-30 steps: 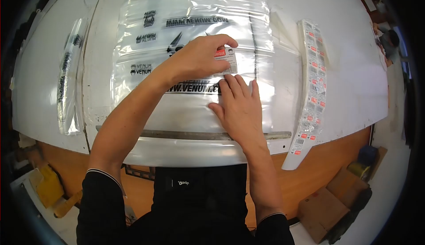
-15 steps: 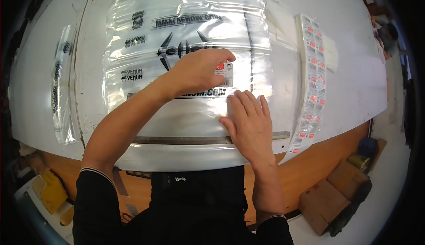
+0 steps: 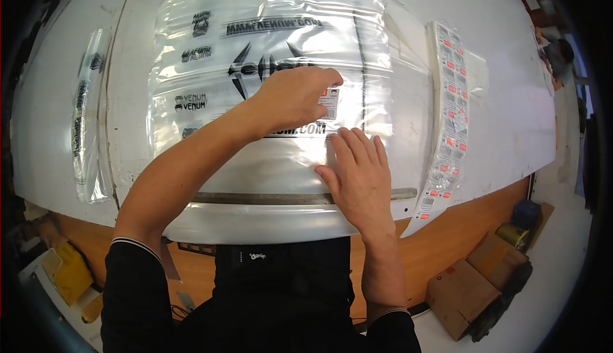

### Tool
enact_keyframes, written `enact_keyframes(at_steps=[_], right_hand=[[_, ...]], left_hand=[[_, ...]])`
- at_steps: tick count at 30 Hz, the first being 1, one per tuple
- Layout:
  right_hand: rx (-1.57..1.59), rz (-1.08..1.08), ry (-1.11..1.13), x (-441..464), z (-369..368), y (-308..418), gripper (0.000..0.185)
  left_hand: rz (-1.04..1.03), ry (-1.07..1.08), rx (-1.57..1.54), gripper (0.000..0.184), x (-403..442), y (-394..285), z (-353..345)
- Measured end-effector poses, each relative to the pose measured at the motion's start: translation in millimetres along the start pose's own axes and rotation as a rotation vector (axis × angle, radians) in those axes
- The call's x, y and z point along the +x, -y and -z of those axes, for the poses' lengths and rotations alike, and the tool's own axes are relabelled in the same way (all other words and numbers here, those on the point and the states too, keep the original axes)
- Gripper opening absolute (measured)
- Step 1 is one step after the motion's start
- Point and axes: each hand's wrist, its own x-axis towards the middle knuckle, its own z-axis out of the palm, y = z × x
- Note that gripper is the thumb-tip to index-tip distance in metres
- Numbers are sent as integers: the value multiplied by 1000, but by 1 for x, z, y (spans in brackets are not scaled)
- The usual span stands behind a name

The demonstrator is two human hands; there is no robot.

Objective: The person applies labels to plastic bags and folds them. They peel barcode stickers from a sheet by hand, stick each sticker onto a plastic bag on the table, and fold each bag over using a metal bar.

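A stack of clear plastic bags [image 3: 255,168] printed with black VENUM lettering lies on the white table in front of me. On the top bag is a small white and red barcode label [image 3: 331,107]. My left hand [image 3: 287,97] rests over the label's left part, thumb and forefinger apart, its other fingers mostly hidden beneath the hand. Lower and to the right, my right hand [image 3: 363,171] lies flat on the plastic with its fingers stretched out, below the label.
A dark flat bar [image 3: 268,198] crosses the bags near the table's front edge. At right lies a long strip of labels [image 3: 450,110]; at left, a folded plastic bag [image 3: 89,123]. Cardboard boxes [image 3: 463,295] stand on the floor at right. Another person [image 3: 559,53] is at the far right.
My left hand has slid slightly right and covers more of the label's red part. My right hand stays flat in nearly the same spot. The whole view has shifted a little.
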Motion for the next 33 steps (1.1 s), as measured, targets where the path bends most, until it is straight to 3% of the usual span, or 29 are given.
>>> enact_keyframes(at_steps=[14, 17, 20, 26, 29, 33], right_hand=[[29, 3, -7, -3, -1, -4, 51], [33, -1, -6, -3, -2, -4, 51], [32, -6, -2, -4, -2, -4, 51], [48, -10, -6, -3, 0, -2, 50], [66, -10, -21, -7, 2, -3, 50], [79, -31, -53, -19, 4, -5, 51]], left_hand=[[37, 26, 45, 44, 2, -5, -1], [-43, -39, 78, 46, 2, 0, -6], [16, -65, 158, 49, -5, -12, -7], [-180, -310, 357, 43, -23, -22, -14], [-375, -324, 463, 39, -28, -15, -25], [-389, -254, 418, 42, -29, 8, -43]])
